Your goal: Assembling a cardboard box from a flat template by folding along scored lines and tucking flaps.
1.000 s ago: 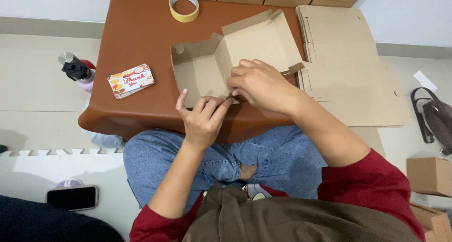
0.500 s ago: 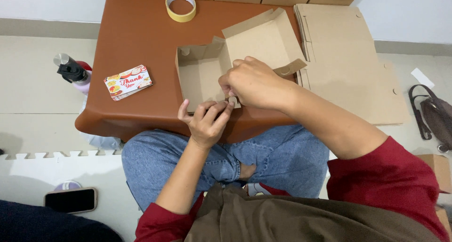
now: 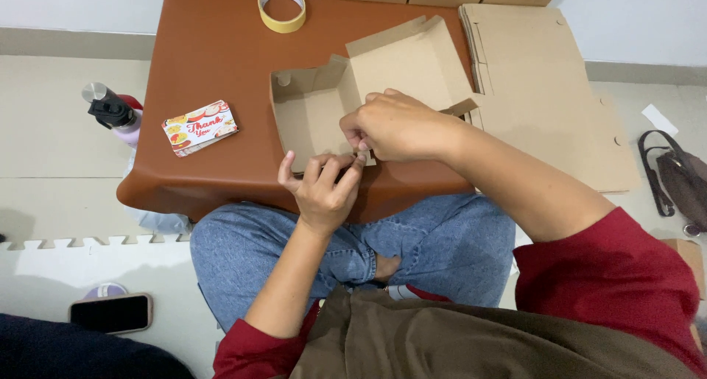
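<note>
**Two hands at the near wall of a cardboard box**

From the head camera: a shallow, plain brown corrugated cardboard box (image 3: 313, 114) sits open on the smooth, rounded brown table (image 3: 213, 62), near its front edge, lid flap tilted back. Nothing lies inside it. The left hand (image 3: 324, 187) pinches the box's near wall, thumb and fingers partly curled around the edge. The right hand (image 3: 398, 125) is closed over the same wall from above, its fingertips gripping the cardboard. Beside the box, to the right, lies a stack of flat unfolded brown cardboard blanks (image 3: 545, 92). A ring of yellowish tape (image 3: 281, 8) rests at the far edge, and a small glossy printed card pack (image 3: 199, 127) lies left of the box.
</note>
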